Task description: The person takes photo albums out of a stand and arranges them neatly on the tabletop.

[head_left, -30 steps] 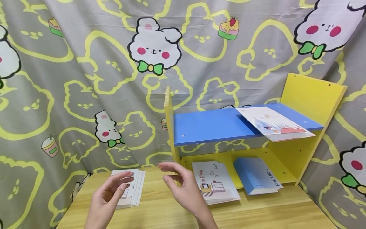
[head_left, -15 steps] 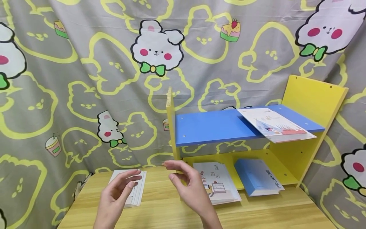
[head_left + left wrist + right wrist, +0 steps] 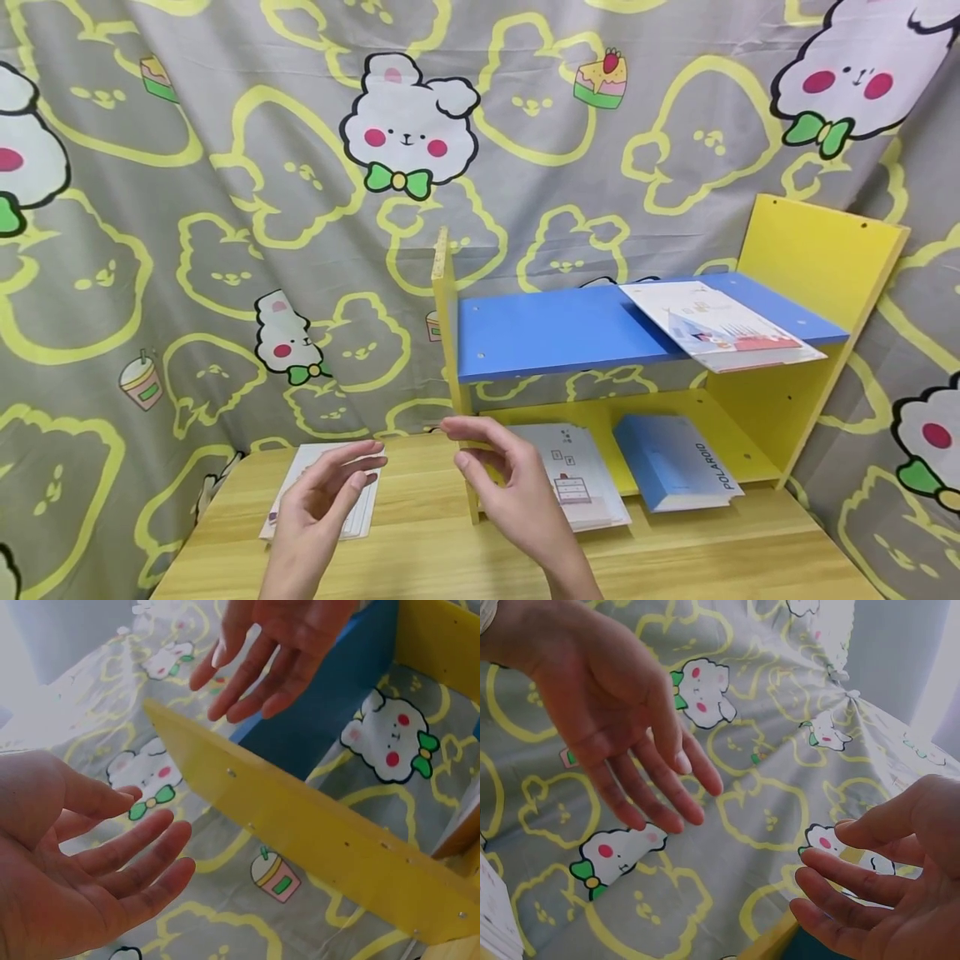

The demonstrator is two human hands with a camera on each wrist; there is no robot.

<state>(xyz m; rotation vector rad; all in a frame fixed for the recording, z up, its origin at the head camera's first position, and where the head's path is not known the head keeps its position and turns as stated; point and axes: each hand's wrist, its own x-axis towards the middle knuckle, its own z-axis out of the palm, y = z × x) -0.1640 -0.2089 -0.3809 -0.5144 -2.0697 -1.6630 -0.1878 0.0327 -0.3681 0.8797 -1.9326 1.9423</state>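
My left hand [image 3: 315,508] hovers in front of a stack of pale printed booklets or cards [image 3: 298,467] at the table's left, partly covering it. Its fingers are loosely bent and hold nothing. To the right, my right hand [image 3: 517,500] is raised before the shelf's left side panel, likewise holding nothing. It hides part of a white illustrated book [image 3: 592,492] on the lower shelf. The two hands stand apart with palms turned toward each other. Both wrist views show the left hand [image 3: 90,877] and the right hand [image 3: 892,877] with relaxed, spread fingers.
A yellow shelf unit [image 3: 817,267] with a blue middle board [image 3: 555,329] stands on the wooden table [image 3: 420,558]. One illustrated book [image 3: 712,321] overhangs the blue board. Below lies a thick blue "POLAROID" book [image 3: 675,462]. A patterned curtain [image 3: 525,183] hangs behind.
Both hands have drifted a little to the right, the right one now covering more of the white book. The books, stack and shelf keep their places.
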